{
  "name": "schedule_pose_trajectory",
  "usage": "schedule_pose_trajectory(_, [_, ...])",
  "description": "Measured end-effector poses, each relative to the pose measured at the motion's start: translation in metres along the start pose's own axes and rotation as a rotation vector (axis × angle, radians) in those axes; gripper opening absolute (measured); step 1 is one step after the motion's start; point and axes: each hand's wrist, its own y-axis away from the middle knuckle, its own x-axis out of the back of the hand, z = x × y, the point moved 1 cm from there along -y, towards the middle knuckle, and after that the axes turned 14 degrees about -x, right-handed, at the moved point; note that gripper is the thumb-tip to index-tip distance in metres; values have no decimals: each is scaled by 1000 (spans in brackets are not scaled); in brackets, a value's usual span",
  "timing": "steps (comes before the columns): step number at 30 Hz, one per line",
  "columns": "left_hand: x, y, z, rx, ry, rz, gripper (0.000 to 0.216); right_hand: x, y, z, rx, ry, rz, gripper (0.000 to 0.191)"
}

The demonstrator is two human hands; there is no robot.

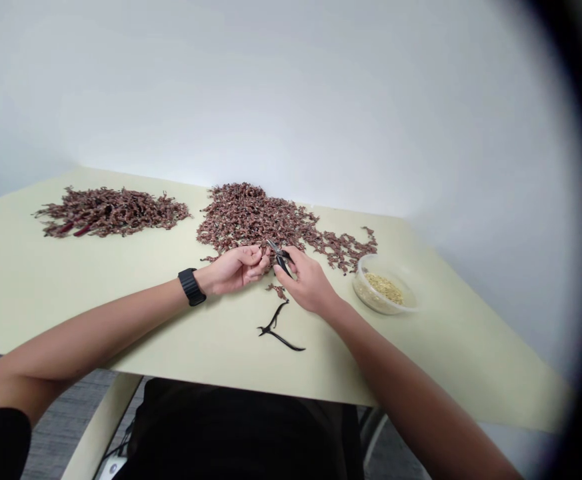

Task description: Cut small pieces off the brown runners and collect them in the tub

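Observation:
My right hand [311,279] grips a pair of pliers [281,259] with black handles, its metal jaws pointing up and left. Close by, my left hand [241,268], with a black watch on the wrist, is closed with thumb and fingers pinched on a small brown piece [265,247] at the plier tips. What exactly that piece is, I cannot make out. Both hands are at the near edge of a large heap of small reddish-brown pieces [251,217]. One loose brown piece [278,291] lies just below the hands. Nearer to me rests a black nipper [273,327], its handles spread.
A second heap of brown pieces [115,212] lies on the left of the pale yellow table [195,353]. On the right stands a clear round tub [371,302] holding small yellowish bits [385,287]. A white wall [281,93] rises behind the table.

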Motion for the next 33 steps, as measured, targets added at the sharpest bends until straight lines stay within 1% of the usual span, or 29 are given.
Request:
schedule_pose_trajectory(5, [-1, 0, 0, -5, -23, -31, 11, 0, 0, -1, 9, -20, -7, 27])
schedule_pose_trajectory(9, [-1, 0, 0, -26, -46, -31, 12, -1, 0, 0, 2, -27, -15, 26])
schedule_pose_trajectory(12, [0, 0, -1, -70, -110, 7, 13, -1, 0, 1, 14, -16, -15, 26])
schedule_pose_trajectory(17, [4, -1, 1, -197, -328, 139, 35, -2, 0, 3, -5, 37, 25, 31])
schedule_pose_trajectory(19, [5, -1, 2, -241, -431, 155, 40, -2, 0, 3, -13, 37, 27, 31])
schedule_pose_trajectory(21, [7, -1, 3, -246, -474, 144, 44, -3, 0, 2, -26, 13, 8, 28])
schedule_pose_trajectory(24, [10, -1, 2, -264, -529, 143, 52, -6, 2, -1, -84, -85, -62, 25])
schedule_pose_trajectory(27, [15, -2, 2, -364, -728, 167, 49, -13, 4, -4, -199, -282, -183, 27])
schedule_pose_trajectory(30, [17, -1, 5, -486, -938, 185, 37, -16, 5, -9, -351, -540, -351, 32])
schedule_pose_trajectory(33, [17, 1, 13, -577, -1035, 163, 28, -11, 5, -15, -489, -804, -573, 36])
